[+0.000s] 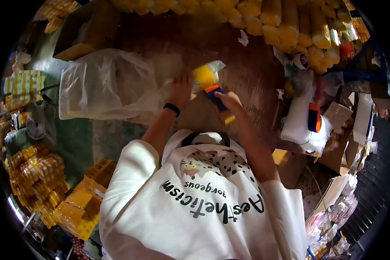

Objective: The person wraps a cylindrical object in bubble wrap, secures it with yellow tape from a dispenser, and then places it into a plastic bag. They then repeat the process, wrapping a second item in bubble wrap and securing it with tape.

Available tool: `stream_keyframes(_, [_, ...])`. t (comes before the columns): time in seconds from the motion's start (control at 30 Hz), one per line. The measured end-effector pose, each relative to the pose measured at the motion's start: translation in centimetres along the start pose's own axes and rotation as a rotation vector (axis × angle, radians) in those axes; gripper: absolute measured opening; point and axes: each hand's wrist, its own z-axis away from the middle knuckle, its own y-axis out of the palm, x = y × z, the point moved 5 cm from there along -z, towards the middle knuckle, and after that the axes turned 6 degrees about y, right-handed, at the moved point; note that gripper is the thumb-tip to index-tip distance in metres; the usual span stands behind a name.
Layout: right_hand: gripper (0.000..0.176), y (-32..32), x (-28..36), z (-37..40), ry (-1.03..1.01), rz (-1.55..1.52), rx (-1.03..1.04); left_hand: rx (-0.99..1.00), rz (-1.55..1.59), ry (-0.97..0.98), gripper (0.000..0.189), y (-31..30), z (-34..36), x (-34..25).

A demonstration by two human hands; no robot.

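Observation:
My right hand [230, 101] is closed round a blue and orange tape dispenser [216, 96] near the middle of the brown table [251, 65]. Just beyond the dispenser lies a yellow roll-shaped item [205, 76] with clear plastic at its far end. My left hand [182, 89], with a black band at the wrist, is at the near left side of the yellow item; its fingers are blurred, and what they hold, if anything, does not show. A large clear plastic bag [108, 84] spreads out to the left of my left hand.
Wrapped yellow rolls [286, 21] are stacked along the far edge. An open cardboard box [89, 32] stands far left. On the right are a white bubble-wrap roll [299, 119] and another blue and orange dispenser [314, 117]. Yellow packages [39, 173] are piled at lower left.

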Motion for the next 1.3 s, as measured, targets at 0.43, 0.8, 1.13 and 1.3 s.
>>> stream_keyframes(0.43, [0.054,-2.4,6.8,7.2,-0.391,0.775,-0.277,0.043,0.001,-0.075,0.100,-0.9,-0.9,-0.1])
stream_keyframes(0.8, [0.053,-10.1,-10.7,18.6,-0.789,-0.060,-0.316,0.155,0.214,0.026,0.111,-2.0,9.2,-2.8])
stream_keyframes(1.13, [0.050,-9.7,-9.9,21.9,-1.063,0.063,-0.499,-0.262,0.574,0.248,0.071,-1.3,0.8,-8.8])
stream_keyframes(1.3, [0.053,-7.6,-9.5,23.7,-1.164,0.133,-0.386,0.421,1.638,0.247,0.038,-9.9,4.6,-11.4])
